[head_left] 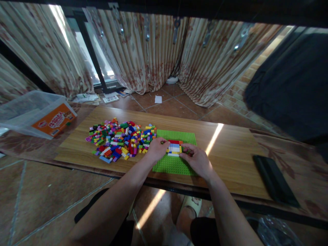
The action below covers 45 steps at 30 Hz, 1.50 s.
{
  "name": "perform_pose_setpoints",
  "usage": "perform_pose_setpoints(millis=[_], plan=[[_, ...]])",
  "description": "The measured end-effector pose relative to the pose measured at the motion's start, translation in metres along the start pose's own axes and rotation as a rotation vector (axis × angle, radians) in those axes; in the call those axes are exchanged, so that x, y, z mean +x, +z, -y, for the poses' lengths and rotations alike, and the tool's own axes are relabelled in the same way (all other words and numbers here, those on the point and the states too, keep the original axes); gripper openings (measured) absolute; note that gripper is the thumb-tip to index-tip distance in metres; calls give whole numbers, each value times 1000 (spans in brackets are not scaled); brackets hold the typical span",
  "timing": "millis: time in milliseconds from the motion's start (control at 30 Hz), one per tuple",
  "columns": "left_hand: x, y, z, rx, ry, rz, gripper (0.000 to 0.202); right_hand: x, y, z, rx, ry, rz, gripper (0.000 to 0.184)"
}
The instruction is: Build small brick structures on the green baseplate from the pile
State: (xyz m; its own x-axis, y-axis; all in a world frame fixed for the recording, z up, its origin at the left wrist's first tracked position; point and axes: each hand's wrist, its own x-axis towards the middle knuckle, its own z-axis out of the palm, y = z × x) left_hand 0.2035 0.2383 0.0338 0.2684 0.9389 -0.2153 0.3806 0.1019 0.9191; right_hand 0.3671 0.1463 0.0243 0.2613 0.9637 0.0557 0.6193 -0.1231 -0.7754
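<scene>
A green baseplate (176,136) lies on the wooden board in front of me. On it stands a small block of joined bricks (174,147), red at the back, white and blue in the middle, yellow at the sides. My left hand (156,149) rests on the plate's left edge, its curled fingers touching the left side of the block. My right hand (195,160) lies on the plate with its fingers bent against the block's right side. Whether either hand pinches a loose brick is hidden. A heap of loose coloured bricks (120,138) lies just left of the plate.
A clear plastic tub (33,116) with an orange label lies tipped at the far left. A flat black case (274,179) sits on the right of the table. Curtains and a tiled floor are behind; my legs and a slipper show below the table edge.
</scene>
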Motion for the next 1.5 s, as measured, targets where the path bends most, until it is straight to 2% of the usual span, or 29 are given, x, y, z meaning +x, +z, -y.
perform_pose_setpoints(millis=[267,600,767,933,1233,1500], plan=[[0,0,1,77,29,-10,16,3,1,0,54,21,0,31],[-1,0,0,69,33,-22,15,3,5,3,55,47,-110,34],[-2,0,0,79,34,-10,15,3,4,1,66,39,-120,36],[-3,0,-1,89,56,-17,15,3,0,1,20,70,-112,28],[-4,1,-3,70,24,-4,15,3,0,5,-42,9,-132,25],[-2,0,-1,160,73,-17,17,5,3,10,-13,87,-162,20]])
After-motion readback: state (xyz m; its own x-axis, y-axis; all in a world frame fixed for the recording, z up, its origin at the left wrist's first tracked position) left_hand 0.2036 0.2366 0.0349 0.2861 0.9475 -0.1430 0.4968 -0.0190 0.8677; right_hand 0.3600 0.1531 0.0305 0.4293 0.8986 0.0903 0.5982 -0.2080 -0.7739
